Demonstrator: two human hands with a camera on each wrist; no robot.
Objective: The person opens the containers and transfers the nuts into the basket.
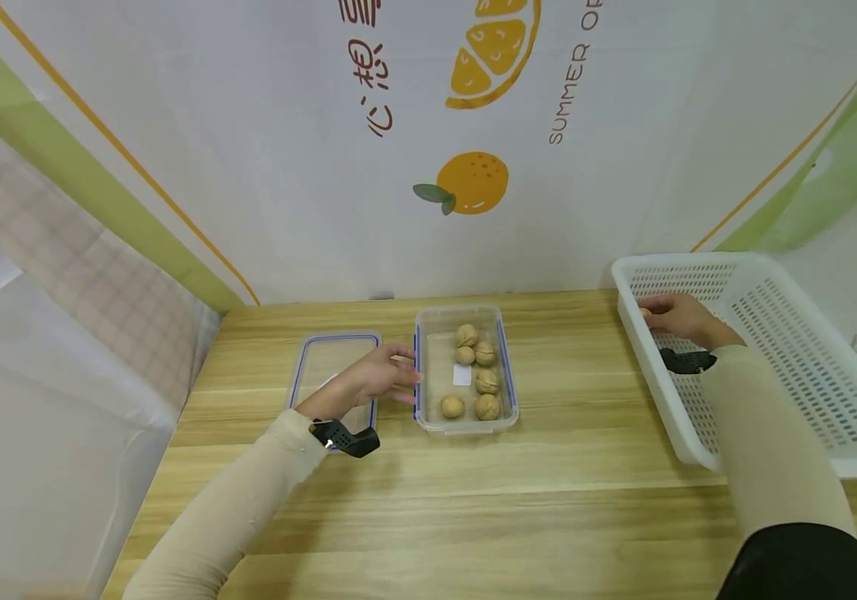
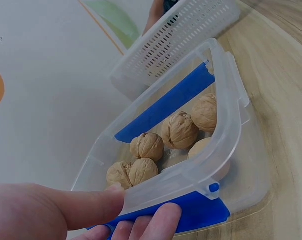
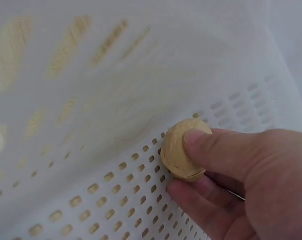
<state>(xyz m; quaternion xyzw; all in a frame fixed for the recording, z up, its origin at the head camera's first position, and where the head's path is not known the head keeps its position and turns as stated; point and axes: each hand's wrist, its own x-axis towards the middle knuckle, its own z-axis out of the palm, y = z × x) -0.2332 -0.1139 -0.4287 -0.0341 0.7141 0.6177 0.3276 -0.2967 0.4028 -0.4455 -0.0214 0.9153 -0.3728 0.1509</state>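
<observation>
My right hand [image 1: 687, 321] reaches inside a white perforated basket [image 1: 657, 392] and pinches a walnut [image 3: 183, 150] between thumb and fingers, just above the basket's holed bottom. On the left, my left hand [image 1: 378, 372] is at the side of a clear plastic food container [image 1: 439, 429]. Its thumb is by the rim and its loosely spread fingers lie against the blue clip [image 2: 201, 215]. Several walnuts [image 2: 180, 131] sit in this container, mostly along its right side, with one near the front left. A white label [image 1: 462, 375] shows among them.
A clear lid [image 1: 338, 339] with a blue seal lies on the wooden table [image 1: 518, 517], partly beneath the left hand and wrist. The basket stands at the right. Behind the table hangs a white cloth [image 1: 308, 208] with printed oranges.
</observation>
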